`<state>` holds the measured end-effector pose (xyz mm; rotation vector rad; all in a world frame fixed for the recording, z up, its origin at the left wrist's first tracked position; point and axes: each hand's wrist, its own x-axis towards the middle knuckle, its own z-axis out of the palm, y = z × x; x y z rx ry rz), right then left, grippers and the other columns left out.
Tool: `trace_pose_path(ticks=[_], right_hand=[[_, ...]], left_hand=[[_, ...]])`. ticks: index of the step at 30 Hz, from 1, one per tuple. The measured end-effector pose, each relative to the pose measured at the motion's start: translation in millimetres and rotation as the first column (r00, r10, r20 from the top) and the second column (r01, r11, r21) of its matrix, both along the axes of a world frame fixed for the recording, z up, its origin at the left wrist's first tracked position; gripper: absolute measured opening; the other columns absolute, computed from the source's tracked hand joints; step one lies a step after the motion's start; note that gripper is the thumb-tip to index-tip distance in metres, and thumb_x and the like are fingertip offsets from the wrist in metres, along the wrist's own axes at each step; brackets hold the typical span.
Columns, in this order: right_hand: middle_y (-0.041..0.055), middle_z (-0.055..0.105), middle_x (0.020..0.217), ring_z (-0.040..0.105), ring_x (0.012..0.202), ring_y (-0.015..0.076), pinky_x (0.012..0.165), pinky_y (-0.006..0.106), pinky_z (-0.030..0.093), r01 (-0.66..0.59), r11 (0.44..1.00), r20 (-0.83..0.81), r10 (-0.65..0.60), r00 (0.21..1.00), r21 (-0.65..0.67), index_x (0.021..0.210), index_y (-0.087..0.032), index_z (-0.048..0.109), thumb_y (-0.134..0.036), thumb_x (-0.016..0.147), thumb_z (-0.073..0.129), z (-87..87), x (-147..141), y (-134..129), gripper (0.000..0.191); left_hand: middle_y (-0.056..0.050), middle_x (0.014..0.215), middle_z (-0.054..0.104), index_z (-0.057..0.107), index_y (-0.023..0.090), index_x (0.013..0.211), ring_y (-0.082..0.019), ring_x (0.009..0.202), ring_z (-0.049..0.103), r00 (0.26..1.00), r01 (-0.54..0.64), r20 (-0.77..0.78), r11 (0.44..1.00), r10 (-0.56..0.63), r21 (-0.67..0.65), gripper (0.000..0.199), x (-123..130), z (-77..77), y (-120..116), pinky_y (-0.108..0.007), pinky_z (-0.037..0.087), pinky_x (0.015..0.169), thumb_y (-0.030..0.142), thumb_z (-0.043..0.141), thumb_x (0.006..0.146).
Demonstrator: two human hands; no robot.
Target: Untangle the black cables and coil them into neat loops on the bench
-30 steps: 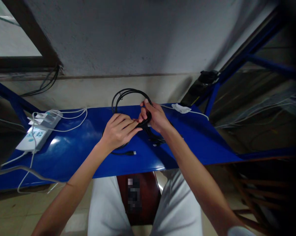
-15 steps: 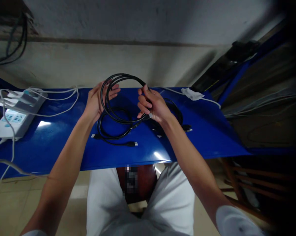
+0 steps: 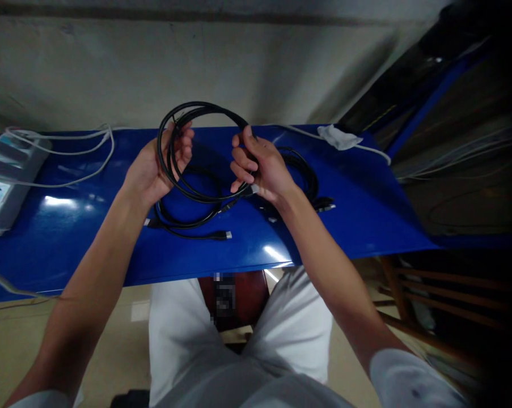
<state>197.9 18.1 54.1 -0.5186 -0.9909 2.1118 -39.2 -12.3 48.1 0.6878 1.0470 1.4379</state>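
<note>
I hold a coiled black cable (image 3: 198,107) in the air above the blue table (image 3: 111,249). My right hand (image 3: 262,164) grips the right side of its loops, thumb on top and fingers curled beneath. A silver plug end shows just below those fingers. Around the loops' left side bends my left hand (image 3: 160,164), its fingers curled inward with the cable crossing the palm. Under the coil lies a second black cable (image 3: 191,225), looped loosely, with its silver-tipped plugs toward the front. More coiled black cable (image 3: 310,175) rests behind my right wrist, partly hidden.
At the left edge a white power strip (image 3: 21,181) has a white cord (image 3: 88,180) looping from it. A crumpled white piece (image 3: 339,137) lies on a cord near the back right. The wall rises behind the table; a wooden chair (image 3: 447,289) stands at right.
My left hand's fingers have gone from stretched out to curled round the loops. The view has tipped downward and shifted slightly right. My right hand keeps its hold.
</note>
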Motion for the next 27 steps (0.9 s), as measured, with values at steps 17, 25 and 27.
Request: trace_pose_path(ticks=[17,25,27], right_hand=[[-0.0144,0.034,0.059,0.037,0.044,0.0083,0.049,0.024,0.066,-0.002,0.989,-0.032,-0.002,0.999,-0.147,0.107,-0.025,0.056,-0.069,0.104,0.074,0.0,-1.9,0.4,0.047],[-0.0141,0.031,0.060,0.034,0.044,0.0082,0.047,0.023,0.064,-0.008,0.983,-0.048,-0.001,0.999,-0.184,0.107,-0.026,0.058,-0.070,0.104,0.073,5.2,0.5,-0.5,0.047],[-0.0141,0.031,0.060,0.033,0.044,0.0081,0.047,0.023,0.064,-0.009,0.983,-0.058,-0.001,0.998,-0.183,0.107,-0.025,0.058,-0.069,0.105,0.073,5.0,1.0,-0.2,0.046]], left_hand=[[-0.004,0.102,0.079,0.076,0.027,0.100,-0.020,0.102,0.082,0.997,0.019,-0.071,0.999,-0.016,0.049,0.014,-10.1,-10.9,2.7,-0.026,0.069,0.085,0.037,0.072,0.110],[-0.007,0.104,0.079,0.076,0.028,0.103,-0.026,0.108,0.081,0.974,0.048,-0.225,0.995,-0.027,0.089,0.020,-15.7,-18.2,2.3,-0.034,0.070,0.089,0.045,0.069,0.110],[-0.006,0.103,0.079,0.076,0.028,0.104,-0.025,0.106,0.081,0.975,0.062,-0.218,0.993,-0.038,0.103,0.019,-16.2,-19.4,1.5,-0.034,0.069,0.089,0.045,0.070,0.109]])
